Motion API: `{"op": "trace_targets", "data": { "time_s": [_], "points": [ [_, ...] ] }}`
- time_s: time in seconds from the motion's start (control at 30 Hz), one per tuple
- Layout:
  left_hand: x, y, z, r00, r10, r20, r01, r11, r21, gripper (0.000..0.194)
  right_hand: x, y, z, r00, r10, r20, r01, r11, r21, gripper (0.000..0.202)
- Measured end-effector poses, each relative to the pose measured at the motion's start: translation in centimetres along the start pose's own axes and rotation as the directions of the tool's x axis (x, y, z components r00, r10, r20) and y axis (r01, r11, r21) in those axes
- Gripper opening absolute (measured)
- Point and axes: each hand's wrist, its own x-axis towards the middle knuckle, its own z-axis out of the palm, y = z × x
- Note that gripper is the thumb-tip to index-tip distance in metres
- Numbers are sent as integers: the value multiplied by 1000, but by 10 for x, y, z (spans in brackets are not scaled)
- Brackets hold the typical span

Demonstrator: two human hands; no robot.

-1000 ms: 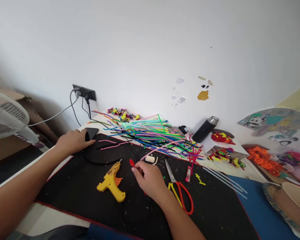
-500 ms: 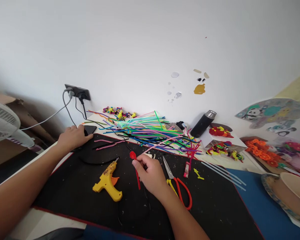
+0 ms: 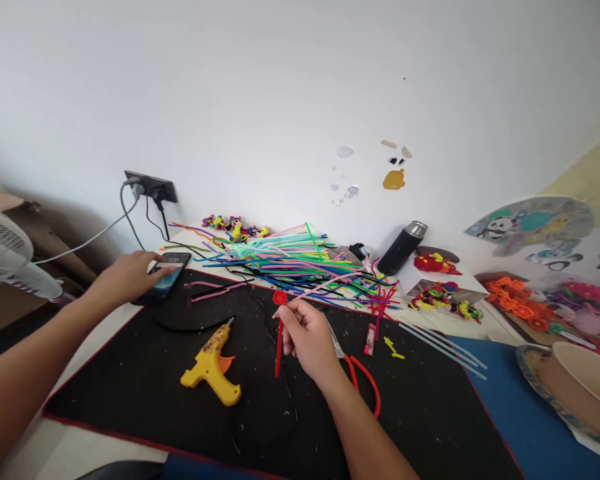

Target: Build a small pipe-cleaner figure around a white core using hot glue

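Two hands over the black mat [image 3: 145, 390]. Right hand [image 3: 307, 337] pinches a red pipe cleaner [image 3: 279, 333] between thumb and fingertips; coiled end stands above the fingers, stem hangs down past the palm. Left hand [image 3: 125, 277] rests fingers together on a phone [image 3: 167, 279], screen lit. Yellow glue gun [image 3: 211, 363] lies between the hands; red-handled scissors [image 3: 363, 377] just beside the right wrist.

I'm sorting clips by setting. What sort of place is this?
Most likely a home craft desk against a wall. A heap of coloured pipe cleaners, a yellow glue gun and red-handled scissors lie on a black mat, with finished pipe-cleaner flowers alongside.
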Motion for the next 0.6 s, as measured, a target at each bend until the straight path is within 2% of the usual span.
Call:
{"op": "trace_targets", "data": {
  "time_s": [0.07,0.17,0.23,0.3,0.43,0.5,0.6],
  "points": [
    [-9,-15,-5,996,20,-85,-27,997,-78,63,0,-1,0,1000,5,-6,-5,1000,4,39],
    [-29,-30,-11,993,-100,-69,77,957,-279,58,0,2,2,1000,7,-4,-8,1000,-16,39],
    [-38,-34,-11,989,-131,-67,99,930,-355,56,0,5,3,1000,12,-3,-12,999,-31,39],
    [-41,-35,-6,992,-116,-55,86,920,-381,56,1,8,4,1000,12,-1,-12,999,-48,38],
    [-25,-38,9,999,-13,-30,3,949,-316,62,3,11,4,1000,9,-2,-9,997,-81,38],
    [-14,-39,14,997,24,-75,-40,976,-214,67,4,12,3,1000,15,-6,-15,996,-84,38],
    [-6,-30,12,987,-4,-162,-5,999,-54,73,5,12,3,1000,21,-7,-21,997,-70,38]
  ]
}}
